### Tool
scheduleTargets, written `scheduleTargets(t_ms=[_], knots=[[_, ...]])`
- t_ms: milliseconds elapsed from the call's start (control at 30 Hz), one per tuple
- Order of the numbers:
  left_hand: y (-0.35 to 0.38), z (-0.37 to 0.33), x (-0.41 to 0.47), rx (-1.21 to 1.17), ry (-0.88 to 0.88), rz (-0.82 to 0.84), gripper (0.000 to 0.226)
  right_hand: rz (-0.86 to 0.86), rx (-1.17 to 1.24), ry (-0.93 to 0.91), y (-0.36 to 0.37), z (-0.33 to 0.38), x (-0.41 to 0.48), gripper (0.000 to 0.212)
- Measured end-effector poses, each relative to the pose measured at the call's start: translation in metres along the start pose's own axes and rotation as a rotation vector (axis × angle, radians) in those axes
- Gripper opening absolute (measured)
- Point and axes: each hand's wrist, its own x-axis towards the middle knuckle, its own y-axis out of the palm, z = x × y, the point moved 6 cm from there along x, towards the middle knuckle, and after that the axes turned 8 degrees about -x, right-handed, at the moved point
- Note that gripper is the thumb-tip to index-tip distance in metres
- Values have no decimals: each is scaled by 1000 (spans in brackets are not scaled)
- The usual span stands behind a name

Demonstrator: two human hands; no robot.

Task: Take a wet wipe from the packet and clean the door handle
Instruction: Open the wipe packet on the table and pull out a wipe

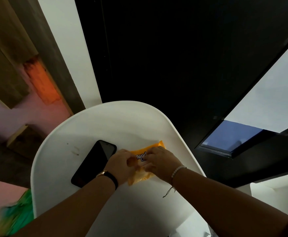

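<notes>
1. Head view: an orange wet-wipe packet [146, 161] is seen lying on a white round-ended table [92, 127], near its right edge.
2. The left hand [121, 165] is pressed on the packet's left part, fingers curled down onto it.
3. The right hand [160, 161] is laid over the packet's right part, fingertips pinched at the printed label in the middle; whether a wipe is gripped cannot be told.
4. The two hands are held close together, almost touching above the packet.
5. A black smartphone [95, 162] is placed screen-up just left of the packet, partly covered by the left hand.
6. A dark-strapped wristwatch [108, 177] is worn on the left wrist, a white bead bracelet [177, 170] on the right.
</notes>
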Motion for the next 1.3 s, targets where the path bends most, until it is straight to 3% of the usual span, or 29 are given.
scheduleTargets(t_ms=[167,400,567,867,1067,1200,1300], knots=[[0,-4,3,100,-48,9,47,-32,39,11,0,-2,-1,36],[2,-9,0,221,-29,-7,35,-21,-34,-37,3,-6,1,37],[2,-8,-2,179,-5,-39,30,14,-89,-138,-2,-13,-3,37],[8,-8,-3,178,11,-70,28,6,-372,-215,0,-16,-15,27],[11,-22,-2,382,87,12,32,-68,-426,-257,2,-11,-23,19],[18,-38,-2,397,188,58,32,-140,-428,-239,3,-9,-24,24],[27,-47,-3,388,273,121,35,-94,-311,-176,2,-12,-21,27]])
